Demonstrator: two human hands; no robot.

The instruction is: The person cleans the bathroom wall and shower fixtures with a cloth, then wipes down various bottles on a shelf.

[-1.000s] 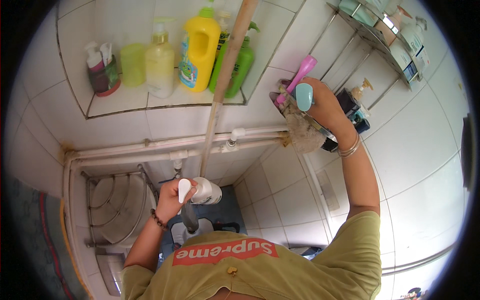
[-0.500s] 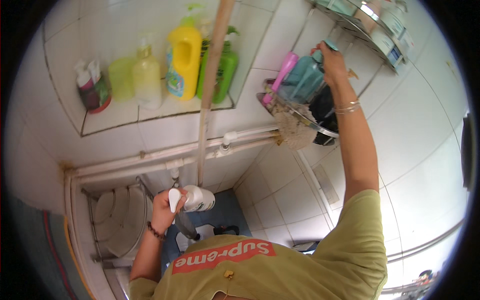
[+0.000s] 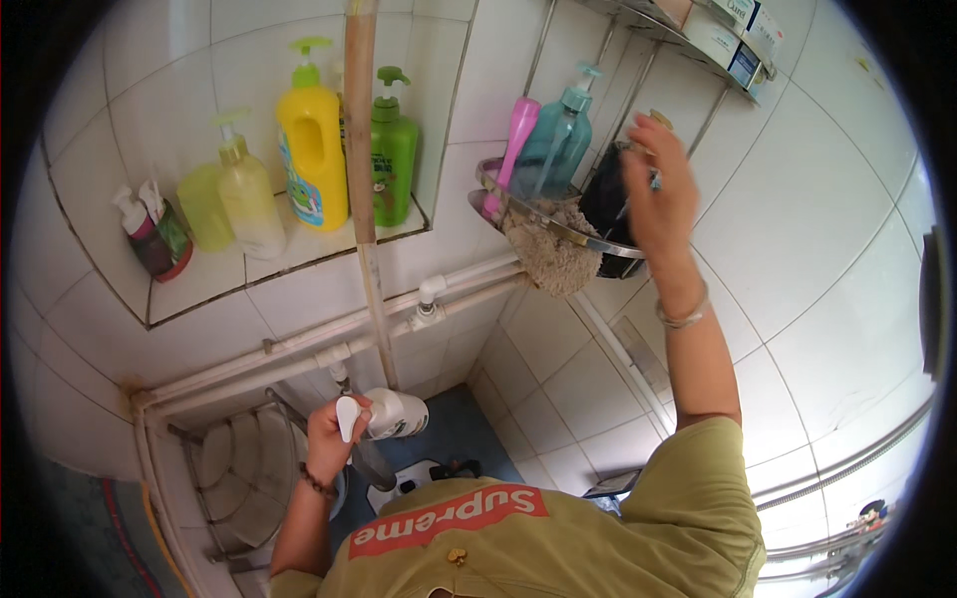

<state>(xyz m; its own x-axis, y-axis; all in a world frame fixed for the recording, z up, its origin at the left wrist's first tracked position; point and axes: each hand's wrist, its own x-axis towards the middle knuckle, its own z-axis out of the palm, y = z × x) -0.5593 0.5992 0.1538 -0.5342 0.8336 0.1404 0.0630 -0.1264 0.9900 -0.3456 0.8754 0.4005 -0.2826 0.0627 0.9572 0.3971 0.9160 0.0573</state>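
Observation:
My left hand (image 3: pixel 334 439) is closed round the neck of a white pump bottle (image 3: pixel 399 414), its pump head turned toward me. My right hand (image 3: pixel 663 189) is raised in front of the corner rack (image 3: pixel 568 231), fingers apart and holding nothing I can see. Behind that hand a dark bottle (image 3: pixel 610 194) stands in the rack, partly covered. A teal pump bottle (image 3: pixel 556 140) stands upright to its left, beside a pink long-handled item (image 3: pixel 518 145). A beige fluffy cloth (image 3: pixel 558 254) hangs over the rack's front rim.
A wall niche (image 3: pixel 299 261) on the left holds a yellow jug (image 3: pixel 314 159), a green pump bottle (image 3: pixel 394 159) and several other containers. A wooden pole (image 3: pixel 361 130) stands before it. White pipes (image 3: pixel 299 334) run below. An upper shelf (image 3: pixel 688 45) carries boxes.
My right hand has let go of the teal bottle's pump and moved down toward me, its fingers opening. My left hand still holds the white bottle. The view has shifted a little.

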